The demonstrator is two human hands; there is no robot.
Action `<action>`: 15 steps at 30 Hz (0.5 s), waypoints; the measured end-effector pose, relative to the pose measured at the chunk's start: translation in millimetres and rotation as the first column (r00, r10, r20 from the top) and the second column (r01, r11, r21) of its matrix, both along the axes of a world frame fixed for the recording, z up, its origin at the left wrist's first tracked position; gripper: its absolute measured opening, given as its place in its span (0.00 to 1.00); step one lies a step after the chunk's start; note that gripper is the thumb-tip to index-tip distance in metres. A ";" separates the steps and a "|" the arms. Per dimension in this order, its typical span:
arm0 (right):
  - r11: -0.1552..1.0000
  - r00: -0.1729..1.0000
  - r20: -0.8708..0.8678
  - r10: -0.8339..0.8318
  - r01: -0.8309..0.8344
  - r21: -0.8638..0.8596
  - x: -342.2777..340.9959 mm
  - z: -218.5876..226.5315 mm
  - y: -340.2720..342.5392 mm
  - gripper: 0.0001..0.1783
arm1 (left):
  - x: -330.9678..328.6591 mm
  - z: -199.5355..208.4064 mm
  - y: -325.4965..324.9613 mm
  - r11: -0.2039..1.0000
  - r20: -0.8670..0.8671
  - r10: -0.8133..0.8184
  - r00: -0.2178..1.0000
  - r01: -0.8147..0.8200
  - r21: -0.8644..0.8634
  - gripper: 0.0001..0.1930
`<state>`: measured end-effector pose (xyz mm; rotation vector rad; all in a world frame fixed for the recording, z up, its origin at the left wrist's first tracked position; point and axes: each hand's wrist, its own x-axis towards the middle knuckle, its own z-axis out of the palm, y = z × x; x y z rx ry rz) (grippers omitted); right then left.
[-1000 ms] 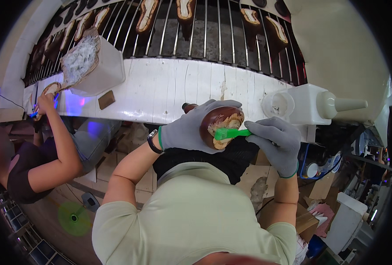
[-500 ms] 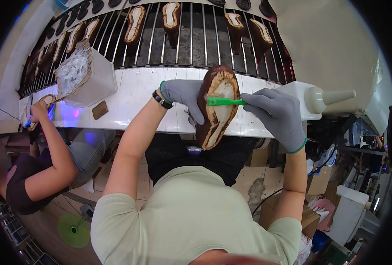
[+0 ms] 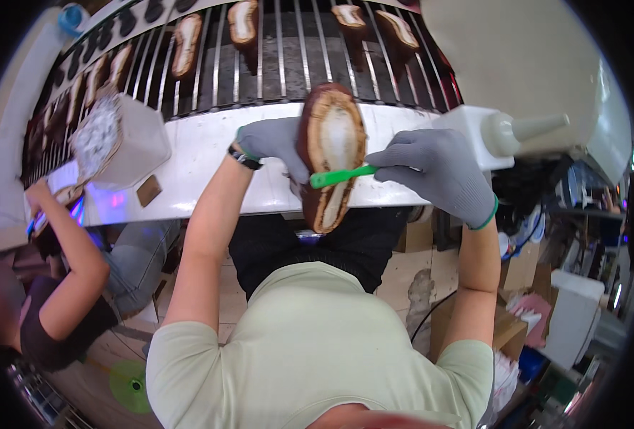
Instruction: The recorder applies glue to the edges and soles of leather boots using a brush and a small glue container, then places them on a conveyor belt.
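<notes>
A brown shoe upper (image 3: 337, 129), bottom side up with a pale middle and a tan folded rim, is held upright over the table's near edge. My gloved left hand (image 3: 274, 146) grips it along its left side, the fingers partly hidden behind it. My gloved right hand (image 3: 435, 171) pinches the handle of a green brush (image 3: 342, 175). The brush head lies across the narrower part of the sole side; its bristles are out of sight. Right of that hand stands a white bottle (image 3: 503, 136) with a long nozzle, lying on its side.
Beyond the white table (image 3: 210, 143) runs a roller conveyor (image 3: 281, 64) carrying several similar shoe uppers. On the left stand a white container (image 3: 142, 132) of white fluffy material and a small brown piece (image 3: 148, 191). A co-worker's arm (image 3: 74, 236) works at far left.
The brush has moved from the wider middle of the sole side down toward its narrower near end. My left hand keeps its hold, and the view has shifted slightly.
</notes>
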<state>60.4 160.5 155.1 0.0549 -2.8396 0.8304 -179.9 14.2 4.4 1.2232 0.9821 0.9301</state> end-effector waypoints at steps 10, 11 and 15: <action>0.528 0.530 0.056 -0.846 0.819 0.225 97.1 -120.5 31.6 0.15 | 30.0 -68.0 -56.6 0.768 0.290 0.634 0.717 -0.628 -0.127 0.40; 0.475 0.468 0.094 -0.879 0.839 0.265 99.5 -131.8 28.0 0.14 | 37.1 -76.2 -58.6 0.720 0.367 0.682 0.632 -0.669 -0.187 0.40; 0.410 0.429 0.062 -0.901 0.797 0.443 92.8 -151.3 28.1 0.13 | 69.6 -89.3 -65.1 0.751 0.720 0.638 0.274 -0.426 -0.504 0.38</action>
